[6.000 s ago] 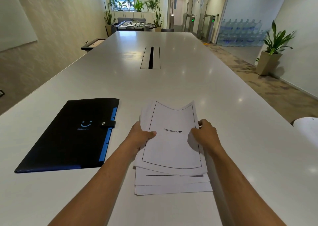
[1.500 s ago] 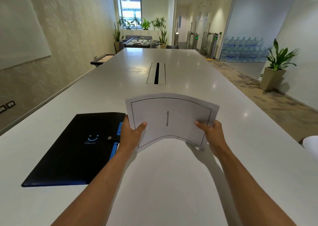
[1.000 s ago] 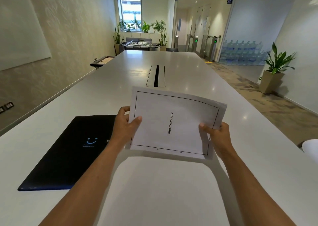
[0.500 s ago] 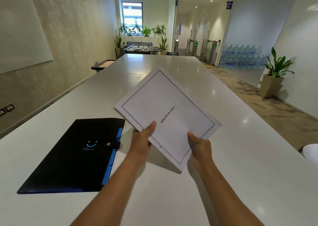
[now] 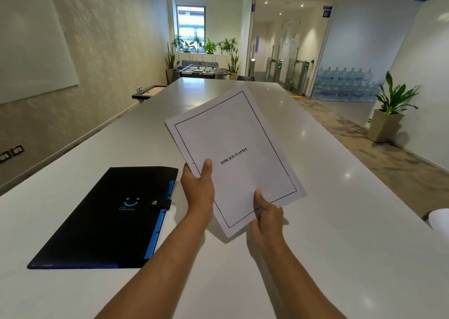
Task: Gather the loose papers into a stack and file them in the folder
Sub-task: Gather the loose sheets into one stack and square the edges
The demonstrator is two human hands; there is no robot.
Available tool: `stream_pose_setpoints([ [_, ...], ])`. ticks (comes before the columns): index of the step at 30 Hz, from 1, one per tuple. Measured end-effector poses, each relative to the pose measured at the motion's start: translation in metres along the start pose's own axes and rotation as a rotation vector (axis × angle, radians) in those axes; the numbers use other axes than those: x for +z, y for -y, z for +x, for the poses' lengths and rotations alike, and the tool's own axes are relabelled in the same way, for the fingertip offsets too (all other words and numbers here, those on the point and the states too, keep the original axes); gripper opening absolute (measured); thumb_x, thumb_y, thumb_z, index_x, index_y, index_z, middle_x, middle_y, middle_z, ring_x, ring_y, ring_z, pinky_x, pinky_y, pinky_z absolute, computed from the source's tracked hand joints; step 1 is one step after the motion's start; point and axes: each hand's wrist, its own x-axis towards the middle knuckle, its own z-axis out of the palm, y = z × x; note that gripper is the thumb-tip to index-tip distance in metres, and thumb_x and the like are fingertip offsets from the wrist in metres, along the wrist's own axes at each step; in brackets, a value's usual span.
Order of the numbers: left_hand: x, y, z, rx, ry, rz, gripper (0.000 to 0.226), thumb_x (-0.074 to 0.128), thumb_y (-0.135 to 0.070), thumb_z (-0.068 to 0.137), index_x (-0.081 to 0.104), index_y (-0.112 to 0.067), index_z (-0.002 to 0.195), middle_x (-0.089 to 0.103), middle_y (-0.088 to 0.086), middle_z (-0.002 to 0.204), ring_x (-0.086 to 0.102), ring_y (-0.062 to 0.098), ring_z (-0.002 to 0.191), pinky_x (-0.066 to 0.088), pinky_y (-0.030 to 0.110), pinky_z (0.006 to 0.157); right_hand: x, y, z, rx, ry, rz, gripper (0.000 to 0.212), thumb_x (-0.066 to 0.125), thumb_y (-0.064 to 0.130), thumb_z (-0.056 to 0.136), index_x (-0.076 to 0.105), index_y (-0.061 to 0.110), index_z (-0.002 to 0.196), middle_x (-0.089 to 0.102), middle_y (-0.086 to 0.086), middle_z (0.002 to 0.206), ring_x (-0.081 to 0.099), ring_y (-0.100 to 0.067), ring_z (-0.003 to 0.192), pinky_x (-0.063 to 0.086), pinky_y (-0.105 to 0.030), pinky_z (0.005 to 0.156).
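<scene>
- Papers (image 5: pixel 233 158), squared into one stack, are being held up in the air above the white table (image 5: pixel 340 233), tilted so the top edge is leaning away and to the right.
- Top sheet is showing a thin black border line and the single word "BIBLIOGRAPHY" printed in bold capitals near its middle; the word is running slightly uphill with the tilt of the page.
- Left hand (image 5: pixel 198 190) is gripping the stack at its left long edge, thumb pressing on the front of the page just left of the printed word, the other fingers hidden behind the sheets.
- Right hand (image 5: pixel 267 215) is pinching the lower edge near the bottom right corner, thumb lying on the front inside the border line, the rest of the hand curling underneath.
- Folder (image 5: pixel 109 219), black with a blue edge, is lying flat and closed on the table to the left of the left forearm, apart from the papers.
- Its cover is carrying a small blue smiley mark with a line of tiny writing beneath, too small to read; a black strap with a metal snap button (image 5: pixel 154 202) is sitting just right of that mark, fastened over the blue edge.
- Green signs are glowing near the ceiling far behind; their lettering is blurred.
</scene>
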Motion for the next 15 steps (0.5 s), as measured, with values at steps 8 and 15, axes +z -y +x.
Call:
stream_pose_setpoints([
  [8,-0.02,-0.028,0.016,0.252,0.088,0.162,0.052,0.066,-0.029,0.089,0.049,-0.009,0.134,0.058,0.009,0.131,0.055,0.021,0.122,0.045,0.047,0.103,-0.011,0.026,0.017,-0.11,-0.07,-0.202,0.073,0.072,-0.005,0.075,0.041,0.014,0.139,0.057,-0.013,0.119,0.063,-0.021,0.097,0.05,-0.03,0.076],
  [15,-0.027,-0.041,0.014,0.406,0.324,0.209,0.024,0.065,-0.026,0.089,0.058,-0.028,0.112,0.067,0.003,0.112,0.065,0.018,0.106,0.053,0.048,0.092,0.014,0.075,0.027,-0.429,0.338,-0.591,0.051,0.072,0.005,0.072,0.057,0.015,0.119,0.069,-0.001,0.108,0.067,-0.016,0.098,0.054,-0.023,0.077],
])
